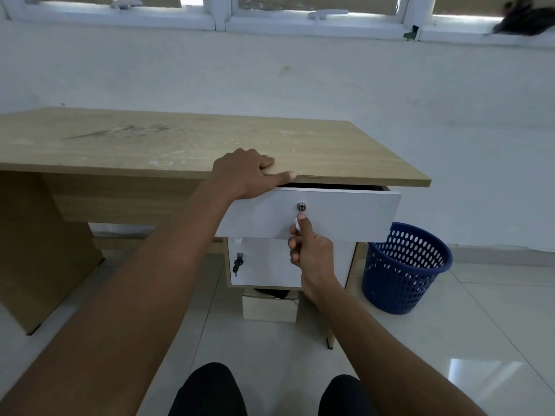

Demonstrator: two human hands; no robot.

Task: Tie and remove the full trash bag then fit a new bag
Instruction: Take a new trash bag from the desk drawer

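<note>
While right hand [310, 250] pinches knob, smooth white drawer [345, 214] (ajar)

Soft daylight from the windows [300, 7]; wide-angle edges bend, floor [480, 340] glares.

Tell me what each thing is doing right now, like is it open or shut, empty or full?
Drawer: pulled part-way open.
Cupboard door: shut, keys hanging in its lock.
Blue bin: upright on the floor, no bag visible in it.
Left hand: resting flat on the desk edge.
Right hand: pinching the drawer's small white handle.
Windows: seem shut.
</note>
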